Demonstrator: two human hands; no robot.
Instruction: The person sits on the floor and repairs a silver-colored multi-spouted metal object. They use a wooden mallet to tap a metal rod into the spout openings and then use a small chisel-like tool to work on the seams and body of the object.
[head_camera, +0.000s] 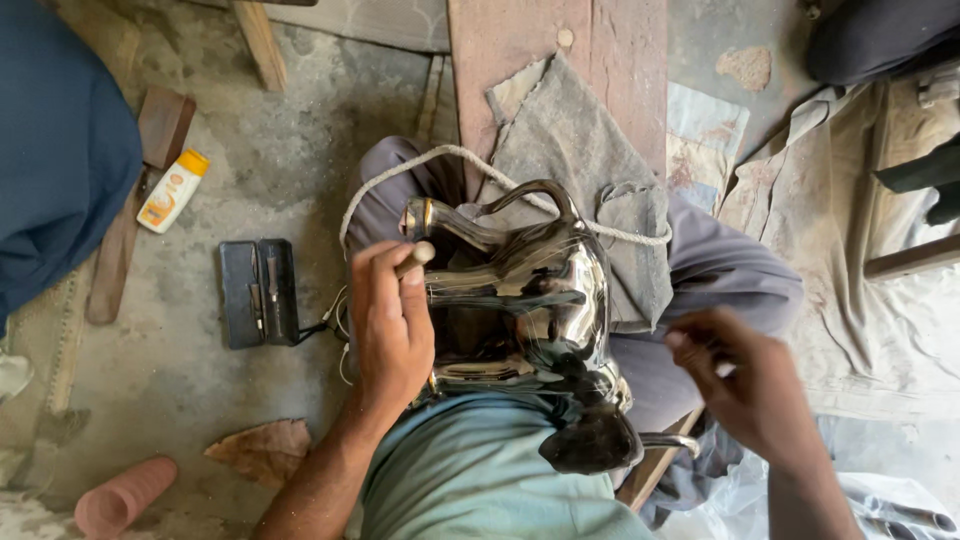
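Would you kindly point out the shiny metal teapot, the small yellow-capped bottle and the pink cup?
teapot (545, 290), head view, on its polished belly.
bottle (170, 192), head view, on its white body.
cup (125, 495), head view, on its ribbed side.

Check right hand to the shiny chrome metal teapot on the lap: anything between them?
Nothing visible. The right hand hangs just right of the shiny chrome metal teapot, apart from it, with only grey trouser cloth beneath the gap. The left hand rests on the pot's far side.
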